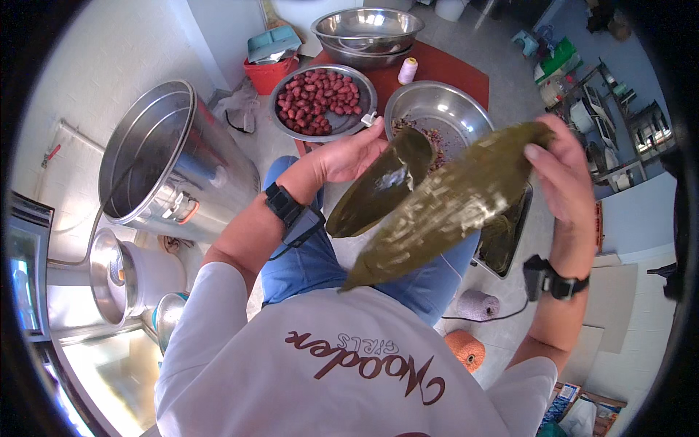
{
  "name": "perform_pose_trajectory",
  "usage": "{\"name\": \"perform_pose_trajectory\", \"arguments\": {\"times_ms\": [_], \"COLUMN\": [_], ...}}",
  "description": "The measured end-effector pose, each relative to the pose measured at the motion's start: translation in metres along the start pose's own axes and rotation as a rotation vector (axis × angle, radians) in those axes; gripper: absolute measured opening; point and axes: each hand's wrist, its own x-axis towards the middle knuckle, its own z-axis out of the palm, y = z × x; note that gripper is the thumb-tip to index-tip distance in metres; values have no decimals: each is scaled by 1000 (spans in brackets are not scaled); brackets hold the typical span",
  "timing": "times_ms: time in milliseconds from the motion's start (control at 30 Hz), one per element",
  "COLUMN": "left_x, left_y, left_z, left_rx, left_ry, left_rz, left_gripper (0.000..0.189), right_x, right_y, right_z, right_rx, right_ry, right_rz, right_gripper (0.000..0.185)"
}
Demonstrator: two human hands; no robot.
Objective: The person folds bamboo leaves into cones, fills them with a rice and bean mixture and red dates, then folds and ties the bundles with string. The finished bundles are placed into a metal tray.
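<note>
My left hand (355,155) holds a dark green leaf (377,188) that is bent over at its upper end and hangs down to the left. My right hand (565,169) pinches the upper right end of a broad, wet-looking green leaf (442,207); its pointed tip reaches down over my lap. The right leaf partly covers the left one. Behind them a steel bowl (464,104) contains small mixed grains, partly hidden by the leaves. Another metal bowl (368,90) holds many red dates (311,98). A small white object (369,119) is by my left thumb.
The bowls stand on a red table (464,71) with stacked steel basins (371,33) and a thread spool (408,71). At right is a tray of leaves (505,240). Yarn cones (478,305) stand on the floor. A large steel barrel (218,164) stands at left.
</note>
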Motion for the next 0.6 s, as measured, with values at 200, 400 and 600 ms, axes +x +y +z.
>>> {"name": "perform_pose_trajectory", "arguments": {"times_ms": [200,400,600], "left_x": [-28,-29,-32], "left_y": [6,9,28], "left_z": [17,26,46], "left_rx": [-53,610,1454], "left_ry": [-206,-97,-8], "left_rz": [-81,-57,-54], "left_gripper": [75,34,27], "right_x": [34,27,6], "right_y": [72,90,38], "right_z": [13,9,49], "right_rx": [103,-56,-766], "right_ry": [25,53,8], "right_rz": [196,206,-211], "right_gripper": [28,40,73]}}
